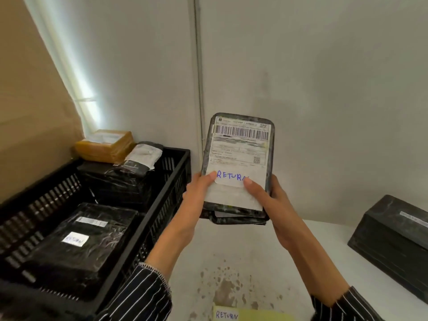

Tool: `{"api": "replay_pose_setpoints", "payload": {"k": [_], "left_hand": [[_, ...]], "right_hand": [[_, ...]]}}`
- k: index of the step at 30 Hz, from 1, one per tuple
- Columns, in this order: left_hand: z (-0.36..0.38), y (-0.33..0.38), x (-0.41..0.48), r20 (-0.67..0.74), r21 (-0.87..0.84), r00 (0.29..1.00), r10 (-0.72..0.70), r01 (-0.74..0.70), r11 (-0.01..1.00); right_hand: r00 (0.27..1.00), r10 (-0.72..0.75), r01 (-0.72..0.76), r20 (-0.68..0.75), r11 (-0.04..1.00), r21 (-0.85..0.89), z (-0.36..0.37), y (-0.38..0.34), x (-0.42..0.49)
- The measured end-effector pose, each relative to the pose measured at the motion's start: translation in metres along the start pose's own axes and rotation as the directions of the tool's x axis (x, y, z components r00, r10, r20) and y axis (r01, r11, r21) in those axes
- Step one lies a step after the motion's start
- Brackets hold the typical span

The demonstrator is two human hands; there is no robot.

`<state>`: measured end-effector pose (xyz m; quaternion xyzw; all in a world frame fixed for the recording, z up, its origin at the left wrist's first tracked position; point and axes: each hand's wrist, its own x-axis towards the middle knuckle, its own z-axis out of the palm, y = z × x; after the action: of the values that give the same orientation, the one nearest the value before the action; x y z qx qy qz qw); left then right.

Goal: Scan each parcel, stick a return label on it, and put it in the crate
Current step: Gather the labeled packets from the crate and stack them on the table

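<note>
I hold a dark plastic-wrapped parcel [238, 144] upright above the white table, its shipping label with a barcode facing me. My left hand [196, 193] grips its lower left edge and my right hand [271, 200] its lower right edge. Both thumbs press on a white label [231, 179] handwritten RETURN in blue, stuck below the shipping label. The black slatted crate [171, 181] stands to the left. In the crate lie black-wrapped parcels, one at the front [76, 242] with a RETURN label on top.
A brown taped box [104, 144] and a small grey-wrapped parcel [143, 156] rest on the pile at the crate's far end. A large dark parcel [393, 242] sits on the table [266, 251] at the right. A yellow-green sheet with a RETURN label [227, 315] lies at the near edge.
</note>
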<state>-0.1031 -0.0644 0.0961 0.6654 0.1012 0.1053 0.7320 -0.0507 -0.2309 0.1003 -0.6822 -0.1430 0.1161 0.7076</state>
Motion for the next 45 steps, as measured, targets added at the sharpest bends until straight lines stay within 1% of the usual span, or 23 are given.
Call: {"api": "replay_pose_setpoints", "payload": {"k": [2,6,10,12,14,16,18,20,22,25,28,32,35,37,39,42,43,45], "left_hand": [[-0.025,0.024,-0.012,-0.032,-0.002,0.998,0.058,-0.058,0.998],[-0.080,0.066,-0.034,-0.134,0.005,0.985,0.112,-0.113,0.994],[-0.140,0.091,-0.052,-0.229,0.069,0.967,0.108,-0.095,0.993],[-0.176,0.095,-0.057,-0.253,0.114,0.963,0.089,-0.062,0.992],[-0.213,0.095,-0.059,-0.258,0.161,0.965,0.042,0.000,0.987],[-0.249,0.091,-0.061,-0.217,0.197,0.976,-0.014,0.058,0.979],[-0.283,0.082,-0.060,-0.170,0.208,0.980,-0.104,0.139,0.968],[-0.313,0.072,-0.059,-0.119,0.236,0.970,-0.211,0.234,0.943],[-0.339,0.061,-0.055,-0.094,0.273,0.944,-0.315,0.329,0.904],[-0.369,0.047,-0.044,-0.136,0.281,0.883,-0.450,0.470,0.837],[-0.389,0.031,-0.031,-0.167,0.247,0.819,-0.549,0.574,0.781],[-0.403,0.017,-0.013,-0.197,0.194,0.797,-0.572,0.603,0.774],[-0.406,0.010,0.001,-0.185,0.087,0.783,-0.593,0.614,0.784],[-0.404,0.008,0.008,-0.201,0.024,0.783,-0.589,0.605,0.796],[-0.404,0.000,0.017,-0.256,-0.029,0.790,-0.558,0.571,0.821],[-0.402,-0.007,0.022,-0.369,0.018,0.774,-0.514,0.559,0.829],[-0.399,-0.006,0.019,-0.387,0.015,0.759,-0.523,0.572,0.820],[-0.398,-0.008,0.016,-0.374,-0.018,0.724,-0.579,0.619,0.785]], "right_hand": [[0.998,-0.042,0.042,0.051,0.999,0.001,0.028,-0.012,0.005],[0.988,-0.083,0.083,0.131,0.997,0.003,0.095,-0.031,0.016],[0.977,-0.059,0.056,0.206,0.998,0.018,0.170,-0.039,0.024],[0.969,-0.007,0.005,0.247,1.000,0.009,0.207,-0.039,0.025],[0.948,0.075,-0.082,0.308,0.997,0.008,0.240,-0.033,0.026],[0.917,0.147,-0.172,0.370,0.984,0.035,0.269,-0.024,0.026],[0.891,0.223,-0.260,0.395,0.965,0.043,0.297,-0.008,0.030],[0.873,0.308,-0.341,0.379,0.940,0.022,0.324,0.008,0.035],[0.851,0.396,-0.420,0.346,0.907,-0.006,0.350,0.026,0.042],[0.809,0.502,-0.512,0.306,0.857,-0.051,0.374,0.047,0.049],[0.791,0.533,-0.553,0.302,0.833,-0.021,0.388,0.066,0.053],[0.788,0.546,-0.560,0.284,0.827,-0.036,0.406,0.102,0.064],[0.803,0.536,-0.557,0.261,0.831,0.007,0.415,0.119,0.073],[0.823,0.521,-0.539,0.225,0.842,0.024,0.420,0.108,0.066],[0.848,0.497,-0.507,0.184,0.862,0.013,0.423,0.104,0.061],[0.863,0.478,-0.487,0.162,0.873,0.018,0.423,0.107,0.060],[0.861,0.484,-0.489,0.155,0.872,-0.004,0.423,0.106,0.060],[0.846,0.510,-0.512,0.154,0.858,-0.035,0.421,0.106,0.061]]}}
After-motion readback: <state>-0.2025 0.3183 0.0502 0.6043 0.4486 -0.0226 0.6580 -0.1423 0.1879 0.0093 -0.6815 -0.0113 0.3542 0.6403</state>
